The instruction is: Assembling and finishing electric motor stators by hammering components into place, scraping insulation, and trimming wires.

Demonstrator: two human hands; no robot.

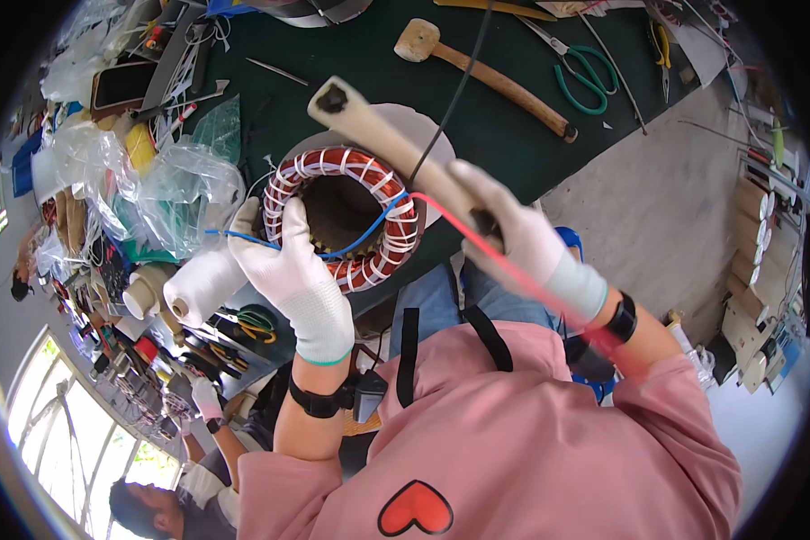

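- Head view: the left hand [292, 274], in a white glove, has its fingers closed on the left side of the copper coil ring [344, 219], which stands at the near edge of the dark green surface [513, 135].
- The right hand [513, 236], also gloved, has its fingers closed around the pale handle of a mallet [382, 135], raised over the ring.
- A blue wire [369, 236] crosses the ring's hole.
- A red wire [504, 261] runs along the right hand.
- A second wooden mallet [477, 72] and green-handled scissors [580, 72] lie farther back on the surface.
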